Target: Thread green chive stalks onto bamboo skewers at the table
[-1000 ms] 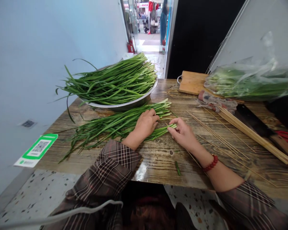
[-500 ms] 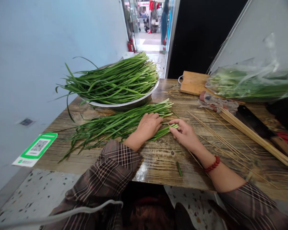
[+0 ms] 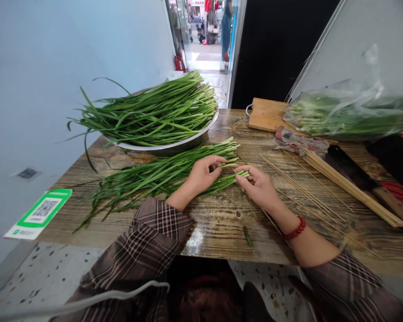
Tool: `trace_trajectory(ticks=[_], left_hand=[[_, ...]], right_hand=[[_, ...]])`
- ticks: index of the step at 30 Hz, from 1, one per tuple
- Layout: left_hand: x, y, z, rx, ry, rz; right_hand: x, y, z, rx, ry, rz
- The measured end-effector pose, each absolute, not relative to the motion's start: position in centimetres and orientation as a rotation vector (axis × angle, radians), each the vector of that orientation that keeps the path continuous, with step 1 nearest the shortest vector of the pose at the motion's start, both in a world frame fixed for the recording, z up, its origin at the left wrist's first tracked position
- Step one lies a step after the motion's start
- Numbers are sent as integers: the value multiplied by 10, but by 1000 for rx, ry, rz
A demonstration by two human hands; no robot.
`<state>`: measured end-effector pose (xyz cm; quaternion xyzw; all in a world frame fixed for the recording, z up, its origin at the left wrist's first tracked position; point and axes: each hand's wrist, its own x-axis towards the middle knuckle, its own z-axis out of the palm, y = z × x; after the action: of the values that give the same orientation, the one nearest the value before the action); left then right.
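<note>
The person's right hand [image 3: 258, 188] has its fingers clamped on slim green stalks [image 3: 225, 182] with pale ends.
The left hand [image 3: 203, 173] curls over more stalks; whether its fingers grip any cannot be told. All lie on a brown wood-grained bench [image 3: 218, 228], in front of a wide silver metal bowl [image 3: 195, 145]; thin tan skewers [image 3: 299, 187] lie right of the bowl.
</note>
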<state>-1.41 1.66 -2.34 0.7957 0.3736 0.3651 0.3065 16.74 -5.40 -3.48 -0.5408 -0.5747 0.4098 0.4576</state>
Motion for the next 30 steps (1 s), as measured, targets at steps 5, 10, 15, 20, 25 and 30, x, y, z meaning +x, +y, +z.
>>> trace_trajectory(ticks=[5,10,15,20,25,30], left_hand=[[-12,13,-16,2146,931,949],[-11,11,-15,2119,1037,961],[-8,7,-13,2082,1086,939],[-7,4,-10,2093,1044,903],[-8,4,-12,2065,1034,918],[-7,3,-12,2029,1047,948]], right_hand=[[167,-54,-32,-1314,-1431,988],[166,-55,-33,-1324,-1442,966],[165,-56,-34,-1327,-1456,972],[166,-56,-34,-1310,-1446,989],[167,-56,-34,-1311,-1462,970],[165,-57,-32,-1312,-1466,975]])
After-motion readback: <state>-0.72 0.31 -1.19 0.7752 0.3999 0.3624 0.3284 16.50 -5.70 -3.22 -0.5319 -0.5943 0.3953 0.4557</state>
